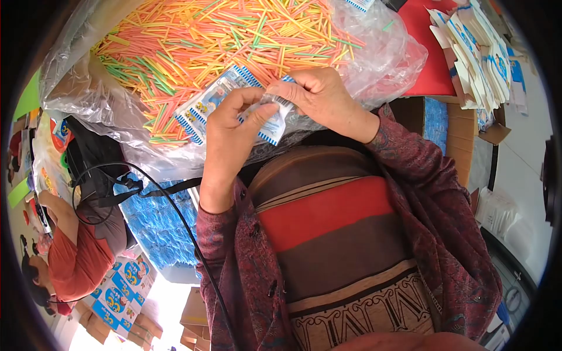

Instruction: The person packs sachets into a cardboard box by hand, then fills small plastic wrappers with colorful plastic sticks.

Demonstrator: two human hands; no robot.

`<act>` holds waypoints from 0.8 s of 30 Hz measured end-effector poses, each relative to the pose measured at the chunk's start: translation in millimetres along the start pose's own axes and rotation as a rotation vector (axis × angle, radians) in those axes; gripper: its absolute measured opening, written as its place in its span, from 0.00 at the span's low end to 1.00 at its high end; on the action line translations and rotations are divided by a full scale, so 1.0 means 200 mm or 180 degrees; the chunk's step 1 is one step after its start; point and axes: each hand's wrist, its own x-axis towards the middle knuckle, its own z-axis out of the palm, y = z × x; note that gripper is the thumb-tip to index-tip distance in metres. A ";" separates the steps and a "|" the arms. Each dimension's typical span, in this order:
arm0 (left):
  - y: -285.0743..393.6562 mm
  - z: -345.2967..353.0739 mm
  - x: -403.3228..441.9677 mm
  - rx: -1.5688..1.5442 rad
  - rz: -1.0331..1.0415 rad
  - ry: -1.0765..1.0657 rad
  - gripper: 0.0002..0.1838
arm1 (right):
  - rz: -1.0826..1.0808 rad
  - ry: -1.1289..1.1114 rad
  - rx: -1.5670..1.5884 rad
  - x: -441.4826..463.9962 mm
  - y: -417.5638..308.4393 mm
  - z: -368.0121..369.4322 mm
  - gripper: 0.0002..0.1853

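Left hand (231,126), thumb and fingers pinched tight on a small white-and-blue plastic packet (274,124); right hand (328,104) closed on its upper end, fingers curled in. I've got it over the near edge of the clear crinkled plastic sheet (404,55), beside pink, yellow and green thin sticks (234,38). Another blue-striped printed packet (199,111) lies against them, left.

both hands (281,111) on small printed packet (270,121), colorful sticks (222,47) heaped on clear plastic (404,55)
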 end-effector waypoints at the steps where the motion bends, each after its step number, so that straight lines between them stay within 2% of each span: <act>1: -0.01 0.00 0.00 -0.0275 -0.0232 -0.0091 0.05 | -0.0230 -0.0023 -0.0297 0.00 0.00 0.00 0.10; 3: -0.02 -0.01 0.01 -0.0555 -0.0461 -0.0183 0.05 | -0.0459 -0.0045 -0.0600 0.00 0.00 -0.02 0.11; 6: -0.04 -0.02 0.03 0.0451 0.0849 0.0077 0.04 | -0.0190 -0.0557 -0.0780 0.03 -0.07 -0.08 0.13; 7: -0.05 -0.04 0.03 0.0452 0.0842 0.0088 0.04 | -0.0192 -0.0571 -0.0780 0.05 -0.08 -0.10 0.13; 10: -0.06 -0.11 0.03 0.0341 0.0650 0.0798 0.03 | -0.0682 0.0301 -0.0751 0.14 -0.07 -0.18 0.10; 11: -0.05 -0.11 0.03 0.0338 0.0638 0.0799 0.03 | -0.0672 0.0294 -0.0751 0.20 -0.06 -0.21 0.10; 14: -0.02 -0.08 0.05 -0.1339 0.0021 0.1000 0.03 | -0.1567 -0.0042 -0.2771 0.35 -0.02 -0.28 0.10; 18: -0.12 -0.04 0.10 -0.1718 -0.0103 0.0877 0.04 | -0.1532 -0.0195 -0.2901 0.34 -0.04 -0.28 0.10; 24: -0.15 -0.07 0.10 -0.1450 -0.0147 0.0978 0.04 | -0.1459 -0.0513 -0.3146 0.33 -0.06 -0.29 0.10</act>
